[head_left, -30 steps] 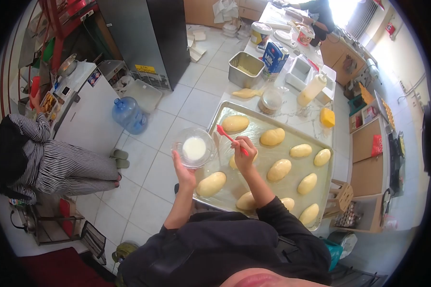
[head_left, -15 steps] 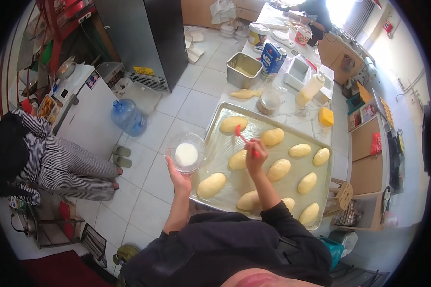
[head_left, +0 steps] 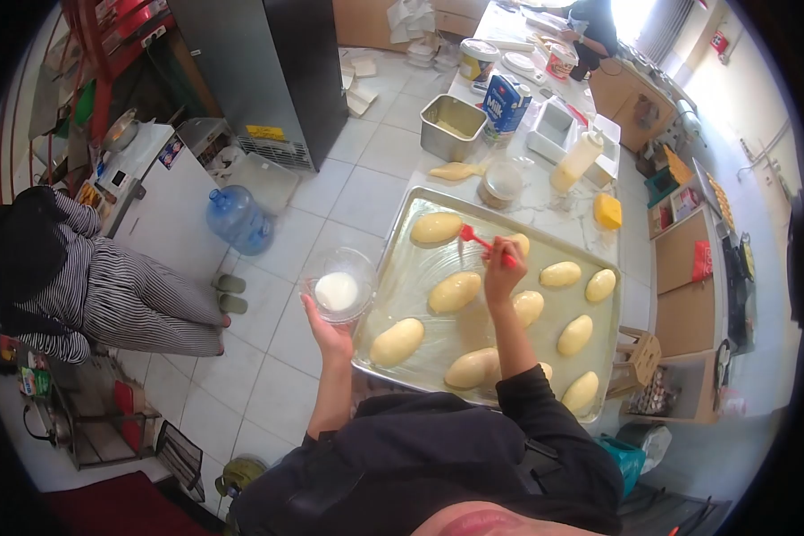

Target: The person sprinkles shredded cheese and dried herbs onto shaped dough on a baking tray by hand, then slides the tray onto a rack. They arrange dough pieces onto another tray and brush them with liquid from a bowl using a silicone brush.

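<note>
My left hand (head_left: 330,337) holds up a clear bowl (head_left: 363,272) with white liquid (head_left: 338,291) in it, just left of the baking tray. In my right hand (head_left: 505,272) is a red pastry brush (head_left: 476,236), its head over the tray close to the upper-left dough piece (head_left: 436,228). The metal baking tray (head_left: 406,259) carries several oval, shiny dough pieces, among them one in the left middle (head_left: 454,292) and one at the lower left (head_left: 397,342). My right hand and forearm partly cover some of the pieces behind them.
Beyond the tray stand a clear tub (head_left: 501,185), a squeeze bottle (head_left: 577,162), a milk carton (head_left: 507,105), a metal pan (head_left: 453,128) and a yellow block (head_left: 607,212). One person (head_left: 143,286) stands at left, another (head_left: 590,31) at the far table end. A water jug (head_left: 238,220) is on the floor.
My right hand and the brush have shifted right, away from the upper-left dough piece. The bowl in my left hand has moved slightly left. The person at left has shifted a little.
</note>
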Action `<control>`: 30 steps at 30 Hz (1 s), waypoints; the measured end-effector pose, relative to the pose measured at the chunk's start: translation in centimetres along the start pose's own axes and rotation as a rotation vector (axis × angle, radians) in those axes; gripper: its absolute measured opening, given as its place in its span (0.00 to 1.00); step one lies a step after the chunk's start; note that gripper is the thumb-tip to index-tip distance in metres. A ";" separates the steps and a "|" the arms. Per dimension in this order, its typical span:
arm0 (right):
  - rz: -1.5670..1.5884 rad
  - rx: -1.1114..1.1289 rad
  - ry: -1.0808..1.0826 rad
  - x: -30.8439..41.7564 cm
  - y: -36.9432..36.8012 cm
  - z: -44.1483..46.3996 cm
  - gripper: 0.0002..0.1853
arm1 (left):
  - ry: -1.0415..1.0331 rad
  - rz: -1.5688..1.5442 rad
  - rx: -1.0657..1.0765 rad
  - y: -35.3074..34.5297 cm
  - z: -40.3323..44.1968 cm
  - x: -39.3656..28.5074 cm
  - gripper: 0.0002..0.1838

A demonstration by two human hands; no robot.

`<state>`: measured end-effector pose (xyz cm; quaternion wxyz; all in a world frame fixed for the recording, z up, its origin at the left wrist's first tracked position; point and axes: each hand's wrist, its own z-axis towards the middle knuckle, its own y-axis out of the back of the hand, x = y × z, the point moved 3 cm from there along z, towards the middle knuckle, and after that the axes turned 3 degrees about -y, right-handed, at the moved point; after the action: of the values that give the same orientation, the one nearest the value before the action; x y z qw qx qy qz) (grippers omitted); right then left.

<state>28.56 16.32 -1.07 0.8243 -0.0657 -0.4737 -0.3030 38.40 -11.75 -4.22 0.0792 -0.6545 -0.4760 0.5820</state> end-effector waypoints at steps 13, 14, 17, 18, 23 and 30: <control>0.225 -0.141 -0.322 -2.3 -1.5 3.2 0.20 | -0.051 0.023 0.004 0.6 -0.6 -1.1 0.31; 0.253 -0.164 -0.318 -2.6 -1.2 3.9 0.21 | -0.051 0.025 -0.007 0.5 -0.8 -1.4 0.32; 0.347 -0.169 -0.319 -3.1 -1.5 4.6 0.21 | -0.053 0.017 -0.021 0.7 -0.8 -1.4 0.32; 0.387 -0.128 -0.327 -3.1 -2.4 4.2 0.21 | -0.054 0.013 -0.021 0.7 -0.8 -1.3 0.32; 0.393 -0.102 -0.352 -2.7 -3.9 3.8 0.20 | -0.066 0.048 -0.013 0.4 -1.0 -1.8 0.32; 0.385 -0.127 -0.273 -3.1 -4.4 5.3 0.19 | -0.124 0.066 0.008 0.3 -1.6 -2.6 0.31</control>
<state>21.01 16.17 -1.48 0.7895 -0.2465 -0.5394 -0.1580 40.26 -13.11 -2.15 0.0330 -0.6322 -0.4559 0.6256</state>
